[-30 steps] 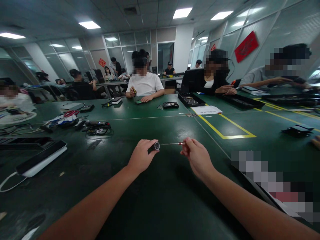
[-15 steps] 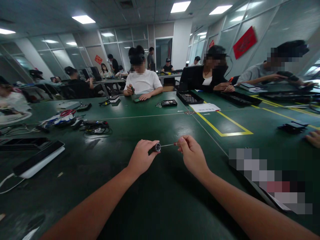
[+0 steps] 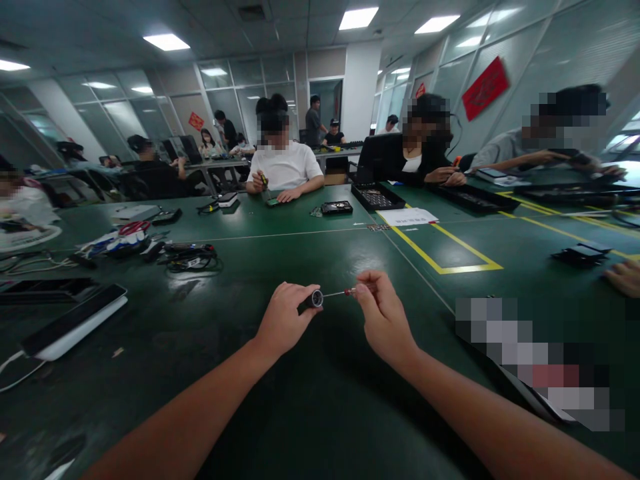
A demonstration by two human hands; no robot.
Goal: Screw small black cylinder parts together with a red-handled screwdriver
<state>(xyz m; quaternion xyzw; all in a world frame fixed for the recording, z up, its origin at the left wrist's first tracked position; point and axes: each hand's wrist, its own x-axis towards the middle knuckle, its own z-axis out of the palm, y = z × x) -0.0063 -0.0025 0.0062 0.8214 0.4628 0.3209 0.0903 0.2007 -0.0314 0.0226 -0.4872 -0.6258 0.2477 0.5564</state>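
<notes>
My left hand (image 3: 285, 319) is closed around a short dark cylinder (image 3: 315, 299), whose round end with a pale metallic rim faces right. Between thumb and fingers of my right hand (image 3: 384, 313) is a small screwdriver (image 3: 349, 292) with a red and clear handle. Its thin shaft points left, and the tip reaches the cylinder's open end; whether it touches anything inside I cannot tell. Both hands are held above the green table (image 3: 320, 413). Most of the cylinder's body is hidden by my left fingers.
A black and white device (image 3: 75, 323) with a white cable lies at left, near bundled black cables (image 3: 193, 257) and red-handled scissors (image 3: 134, 228). Black trays (image 3: 379, 197) and a white paper (image 3: 409, 217) lie farther off. Co-workers sit across; another person's hand (image 3: 623, 277) rests at right.
Both hands keep their hold at almost the same place. The fingers of my right hand have shifted slightly on the screwdriver handle, showing more of its red part.
</notes>
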